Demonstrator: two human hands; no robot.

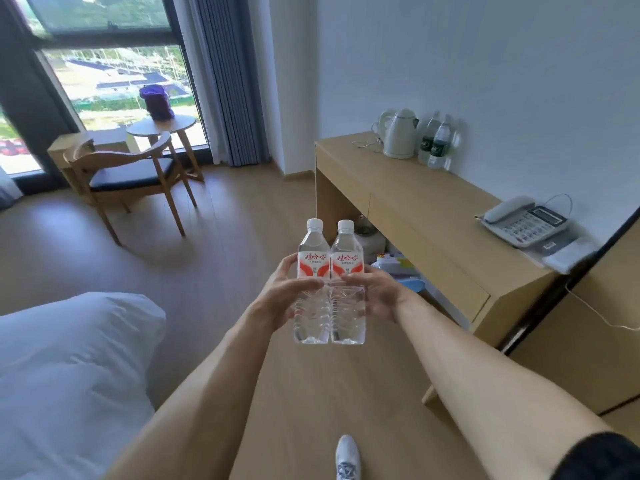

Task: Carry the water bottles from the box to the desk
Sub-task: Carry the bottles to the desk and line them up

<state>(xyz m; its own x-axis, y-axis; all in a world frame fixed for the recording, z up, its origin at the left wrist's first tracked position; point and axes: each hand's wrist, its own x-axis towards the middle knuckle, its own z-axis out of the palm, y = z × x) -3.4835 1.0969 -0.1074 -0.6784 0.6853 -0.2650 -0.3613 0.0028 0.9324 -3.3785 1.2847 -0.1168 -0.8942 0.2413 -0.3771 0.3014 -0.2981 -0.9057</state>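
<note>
Head view — two bottles [329, 282] upright, touching, between both hands [277, 296].

bare wooden floor [242, 209] lies open at twelve o'clock. at two o'clock, the long light-wood desk [433, 216] has a bare middle stretch between the cream electric kettle [400, 135] with two dark-labelled clear bottles [434, 142] and the grey corded telephone [524, 221]. white bedding [69, 375] blocks eight o'clock.
</note>
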